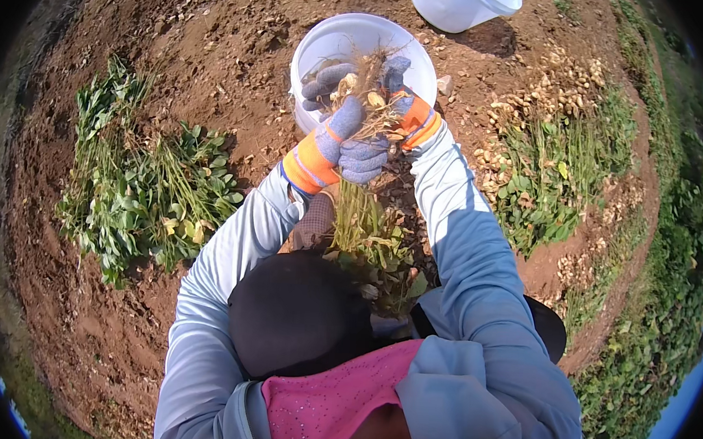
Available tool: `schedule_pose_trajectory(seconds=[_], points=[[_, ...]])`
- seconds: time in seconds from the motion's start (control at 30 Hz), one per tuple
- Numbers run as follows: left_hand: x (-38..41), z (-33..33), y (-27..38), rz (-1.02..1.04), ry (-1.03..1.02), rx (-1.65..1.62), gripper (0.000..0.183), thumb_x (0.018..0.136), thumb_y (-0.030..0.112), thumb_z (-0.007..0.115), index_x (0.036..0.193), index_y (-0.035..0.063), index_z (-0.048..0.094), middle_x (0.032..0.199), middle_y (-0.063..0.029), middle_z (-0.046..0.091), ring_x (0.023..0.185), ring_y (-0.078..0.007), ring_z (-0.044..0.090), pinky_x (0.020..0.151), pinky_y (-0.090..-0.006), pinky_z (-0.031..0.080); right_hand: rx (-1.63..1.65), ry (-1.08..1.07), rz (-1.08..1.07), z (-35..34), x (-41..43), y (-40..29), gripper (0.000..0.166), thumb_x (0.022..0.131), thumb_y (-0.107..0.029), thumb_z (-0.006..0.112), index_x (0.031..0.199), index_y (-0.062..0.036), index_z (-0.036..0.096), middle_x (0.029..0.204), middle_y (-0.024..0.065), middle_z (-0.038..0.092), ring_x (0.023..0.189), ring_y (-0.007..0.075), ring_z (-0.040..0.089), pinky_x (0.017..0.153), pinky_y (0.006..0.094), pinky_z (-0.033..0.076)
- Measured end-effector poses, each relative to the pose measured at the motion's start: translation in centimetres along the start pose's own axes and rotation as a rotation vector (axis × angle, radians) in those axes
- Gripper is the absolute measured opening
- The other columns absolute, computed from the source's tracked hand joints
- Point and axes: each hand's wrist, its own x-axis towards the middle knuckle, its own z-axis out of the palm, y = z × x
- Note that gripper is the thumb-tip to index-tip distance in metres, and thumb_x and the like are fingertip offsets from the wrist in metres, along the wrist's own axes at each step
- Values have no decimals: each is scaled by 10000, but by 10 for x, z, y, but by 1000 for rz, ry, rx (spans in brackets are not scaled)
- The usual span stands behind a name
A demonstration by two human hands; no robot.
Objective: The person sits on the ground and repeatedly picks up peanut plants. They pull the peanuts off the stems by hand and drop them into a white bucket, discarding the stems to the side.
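Note:
My left hand [359, 153], in a blue-grey knit glove with an orange cuff, grips a bunch of peanut plants by the stems [352, 210]. Its roots and pods [369, 92] point up and away from me, while the leafy ends [385, 264] hang towards my lap. Behind the roots is my right hand [398, 73], gloved alike, with its fingers spread across to the left. The roots hide its palm, so I cannot tell how firmly it holds them. Both hands are over the near part of a white plastic bucket [424, 56], whose inside is partly covered.
A second white bucket [455, 6] stands farther off to the right. Pulled leafy plants [151, 193] lie on the soil at left. At right is a heap of peanut plants [558, 154] with pods [556, 90] attached. A dark rounded knee [299, 314] is close below my hands.

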Motion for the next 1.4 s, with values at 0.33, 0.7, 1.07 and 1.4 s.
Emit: schedule_pose_trajectory(seconds=[0.33,0.7,1.07,1.4], points=[[-3,-15,6,69,15,-62,551,751,670,425,578,148,387,405,70,226,320,-68,212,332,-214,171,386,160,170,70,9,-6,275,913,-312,386,988,-81,516,802,10,543,651,150,538,560,274,454],[2,-15,9,127,214,-73,549,758,649,457,603,125,407,420,73,236,332,-72,217,334,-213,173,-136,652,-165,69,24,-14,170,801,-53,522,956,16,539,721,25,539,602,69,484,505,221,395],[8,-31,-3,189,578,43,501,788,571,513,880,79,500,646,-53,500,475,-165,490,403,-264,385,-514,929,-55,35,31,-4,311,824,-281,567,894,21,571,756,66,568,643,117,517,559,252,404],[2,-17,15,163,300,1,525,799,644,381,697,130,415,465,92,211,380,-52,196,358,-204,150,-866,468,-52,44,17,-44,330,849,-246,528,1046,18,545,1009,124,589,972,168,542,786,261,418]])
